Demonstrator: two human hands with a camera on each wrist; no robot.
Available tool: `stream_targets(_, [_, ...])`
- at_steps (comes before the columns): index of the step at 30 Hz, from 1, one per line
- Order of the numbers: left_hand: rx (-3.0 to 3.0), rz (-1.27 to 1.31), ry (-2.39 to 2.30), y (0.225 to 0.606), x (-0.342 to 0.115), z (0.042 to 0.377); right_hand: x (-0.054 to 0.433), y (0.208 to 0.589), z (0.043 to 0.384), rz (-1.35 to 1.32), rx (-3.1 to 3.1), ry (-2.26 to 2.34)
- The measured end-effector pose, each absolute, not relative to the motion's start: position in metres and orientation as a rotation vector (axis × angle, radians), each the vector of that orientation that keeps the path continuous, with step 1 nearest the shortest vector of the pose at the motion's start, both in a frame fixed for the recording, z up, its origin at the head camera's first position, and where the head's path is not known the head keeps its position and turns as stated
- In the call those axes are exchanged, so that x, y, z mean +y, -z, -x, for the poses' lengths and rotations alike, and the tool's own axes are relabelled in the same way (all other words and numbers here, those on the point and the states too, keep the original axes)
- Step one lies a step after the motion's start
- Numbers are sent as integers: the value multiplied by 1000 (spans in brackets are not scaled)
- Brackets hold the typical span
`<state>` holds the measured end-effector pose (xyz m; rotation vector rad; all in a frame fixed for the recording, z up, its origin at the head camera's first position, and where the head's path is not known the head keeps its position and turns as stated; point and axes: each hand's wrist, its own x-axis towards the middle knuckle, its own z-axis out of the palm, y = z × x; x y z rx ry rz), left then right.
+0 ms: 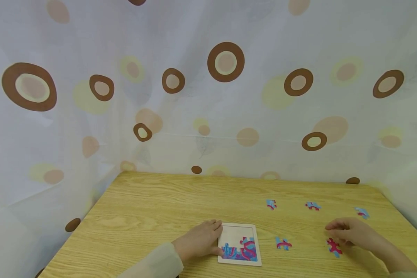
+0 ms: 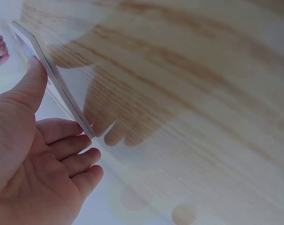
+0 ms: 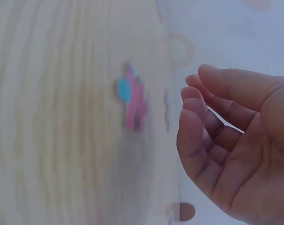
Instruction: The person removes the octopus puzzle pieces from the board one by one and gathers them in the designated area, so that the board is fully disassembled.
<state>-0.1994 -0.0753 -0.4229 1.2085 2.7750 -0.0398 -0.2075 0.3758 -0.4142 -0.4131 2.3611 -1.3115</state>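
A square puzzle tray (image 1: 239, 263) with a pale rim lies on the table, its lower part filled with blue, purple and pink jigsaw pieces (image 1: 249, 251). Along the tray's left side rests my left hand (image 1: 200, 241). In the left wrist view, the thumb (image 2: 37, 75) touches the rim while the relaxed fingers reach the corner. Over to the right, my right hand (image 1: 354, 233) hovers above the table beside a red and blue jigsaw piece (image 1: 334, 247). Its fingers are loosely bent with nothing between them. The same piece shows blurred in the right wrist view.
Other loose jigsaw pieces lie about: one (image 1: 283, 243) just right of the tray, and three farther back, at the left (image 1: 271, 204), middle (image 1: 313, 205) and right (image 1: 362, 212). A patterned curtain (image 1: 226, 154) hangs behind the wooden table (image 1: 153, 208).
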Motion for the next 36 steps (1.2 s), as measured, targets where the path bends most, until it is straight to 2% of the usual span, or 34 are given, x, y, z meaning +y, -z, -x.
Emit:
stream_targets(9, [2781,-1217,42,421,-75,198,323,391,211,516,2417,1279])
stream_targets(15, [2790,-1234,34,423,-75,200,290,388,214,641,2388,1298])
stream_targets(29, [2782,-1198,12,421,-75,198,218,408,211,805,2297,1266])
stream_targets(36, [2784,-1214,24,420,-75,199,193,420,207,807,2314,1231])
